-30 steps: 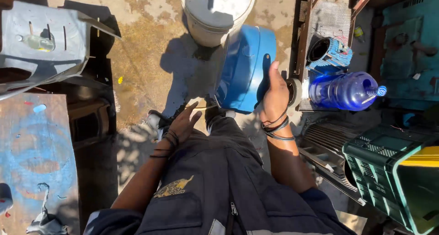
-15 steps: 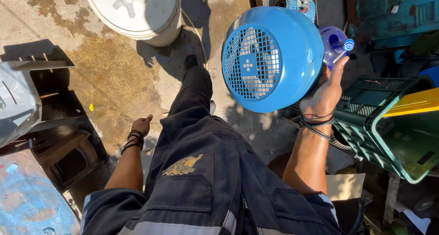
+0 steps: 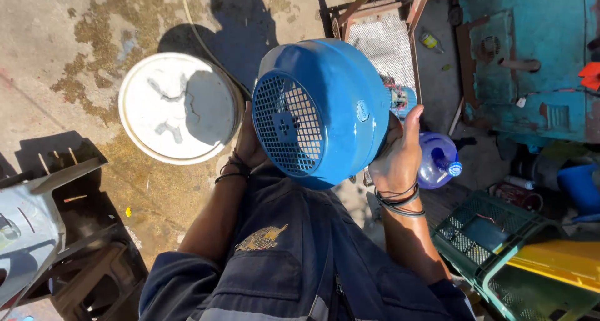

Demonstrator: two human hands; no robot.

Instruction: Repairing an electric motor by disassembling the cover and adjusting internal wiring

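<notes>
We hold a blue motor fan cover up at chest height, its grilled face tilted toward the left, above our dark overalls. Our right hand cups its rim from the side, fingers curled round the edge with the thumb up along the shell; our left hand is pressed against the far side behind the grille, and we cannot tell how its fingers lie.

The grip looks light for a smooth, rounded shell: by our reading, a slip at the right rim would drop the cover onto the concrete floor or the white bucket lid just left of it.

Room is tight to the right, where a metal frame with mesh, a clear blue bottle, a green crate and a turquoise machine crowd in. A grey metal part on a dark stand sits at the lower left. The widest gap lies ahead-left, over stained concrete.
</notes>
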